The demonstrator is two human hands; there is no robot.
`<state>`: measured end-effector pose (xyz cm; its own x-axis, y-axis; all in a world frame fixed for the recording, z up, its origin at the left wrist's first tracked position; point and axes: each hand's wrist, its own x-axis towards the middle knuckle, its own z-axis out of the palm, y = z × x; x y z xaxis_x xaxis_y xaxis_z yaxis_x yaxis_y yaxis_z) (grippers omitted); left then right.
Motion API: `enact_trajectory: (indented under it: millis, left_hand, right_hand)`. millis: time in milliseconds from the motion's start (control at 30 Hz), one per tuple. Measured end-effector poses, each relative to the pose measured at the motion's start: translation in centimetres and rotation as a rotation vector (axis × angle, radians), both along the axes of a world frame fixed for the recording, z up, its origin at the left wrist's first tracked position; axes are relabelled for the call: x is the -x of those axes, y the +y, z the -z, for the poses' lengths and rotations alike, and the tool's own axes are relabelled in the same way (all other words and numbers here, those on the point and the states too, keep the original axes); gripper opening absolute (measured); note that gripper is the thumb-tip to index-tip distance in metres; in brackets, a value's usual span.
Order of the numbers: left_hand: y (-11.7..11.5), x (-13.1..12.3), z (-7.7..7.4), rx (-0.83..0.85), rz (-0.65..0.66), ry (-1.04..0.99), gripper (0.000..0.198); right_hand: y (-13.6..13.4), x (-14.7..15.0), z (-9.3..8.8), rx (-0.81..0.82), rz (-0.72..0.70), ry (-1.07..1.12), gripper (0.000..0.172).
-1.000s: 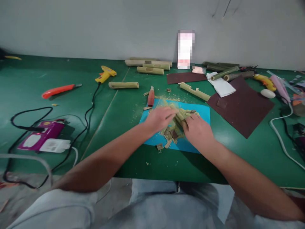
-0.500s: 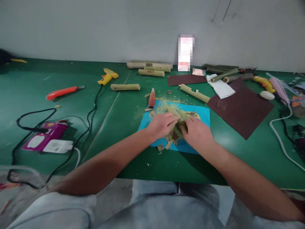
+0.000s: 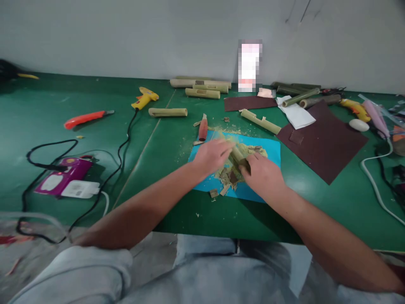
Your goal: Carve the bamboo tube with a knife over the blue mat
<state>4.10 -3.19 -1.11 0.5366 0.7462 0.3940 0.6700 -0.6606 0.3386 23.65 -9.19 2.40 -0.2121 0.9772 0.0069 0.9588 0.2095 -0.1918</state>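
A bamboo tube (image 3: 239, 155) slants over the blue sheet (image 3: 202, 184), its open near end toward me. My right hand (image 3: 265, 172) is closed around that near end. My left hand (image 3: 212, 156) is at the tube's upper left side, fingers curled together and blurred; what they pinch, if anything, I cannot make out. Pale bamboo dust and shavings (image 3: 226, 175) lie heaped on the sheet beneath the tube. A red-handled blade tool (image 3: 203, 128) rests just beyond my left hand.
Cut bamboo pieces (image 3: 202, 93) lie along the back, near a phone (image 3: 249, 67) against the wall. At left are a yellow glue gun (image 3: 144, 98), an orange cutter (image 3: 85, 119) and a purple power strip (image 3: 74, 173) with cables. Brown sandpaper sheets (image 3: 325, 147) lie at right.
My left hand has shifted slightly left and up along the tube, showing more of its surface. My right hand keeps its grip. The whole view has shifted a little.
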Motion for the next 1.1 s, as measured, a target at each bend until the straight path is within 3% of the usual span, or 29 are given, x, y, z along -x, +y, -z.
enact_trajectory:
  millis: [100,267,400,567,733,867,1033,1100]
  left_hand:
    - [-0.44,0.12,0.16,0.028,0.124,0.031,0.032]
    - [-0.05,0.54,0.2,-0.02,-0.041,-0.015,0.032]
    - [-0.18,0.28,0.1,0.048,0.152,0.024,0.033]
    - [0.32,0.8,-0.22,0.01,-0.044,-0.036,0.031]
    - [-0.52,0.83,-0.39,0.063,0.12,0.03,0.032]
    - [-0.27,0.88,-0.47,0.0,-0.049,-0.019,0.031]
    - [-0.52,0.67,-0.48,0.063,0.125,0.059,0.032]
    - [-0.32,0.84,-0.47,0.041,0.058,0.035,0.032]
  right_hand:
    - [0.0,0.0,-0.03,0.023,-0.003,0.009,0.025]
    - [-0.01,0.0,-0.31,0.075,0.017,-0.007,0.025]
    - [-0.01,-0.03,-0.36,0.066,0.005,0.011,0.025]
    - [0.03,0.02,-0.34,0.072,0.012,0.002,0.023]
    - [0.04,-0.01,-0.18,0.071,-0.009,0.011,0.024]
    - [0.02,-0.09,0.0,0.054,-0.005,0.021,0.022]
    - [-0.03,-0.06,-0.01,0.051,-0.011,0.018,0.022]
    - [-0.02,-0.06,-0.02,0.048,-0.002,0.019,0.023]
